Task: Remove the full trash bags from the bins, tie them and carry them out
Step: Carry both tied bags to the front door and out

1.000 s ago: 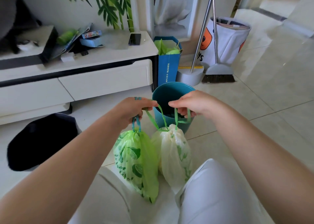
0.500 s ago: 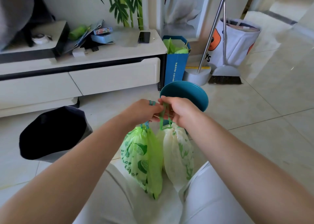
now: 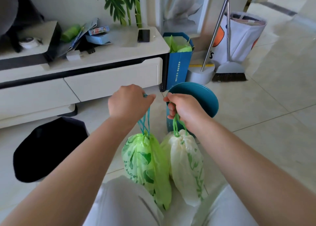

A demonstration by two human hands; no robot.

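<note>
Head view looks down over both forearms toward a tiled floor. Far right of the hands stands a teal bin (image 3: 203,97); its inside is mostly hidden from here. At near left sits a second bin lined in a dark bag (image 3: 49,148), contents lost in shadow. Beside the white cabinet (image 3: 111,78), a blue paper bag (image 3: 178,66) has crumpled green plastic poking from its top.

Two filled bags hang side by side above the person's knees, touching each other. The left hand (image 3: 128,104) is curled closed around blue drawstrings (image 3: 145,121) that run down from under its fingers to the cinched neck of the green leaf-print bag (image 3: 147,167). The right hand (image 3: 186,111) is closed in a fist on green drawstrings (image 3: 176,124), which drop from below its fingers to the gathered top of the pale bag (image 3: 186,165), just in front of the teal bin.
</note>
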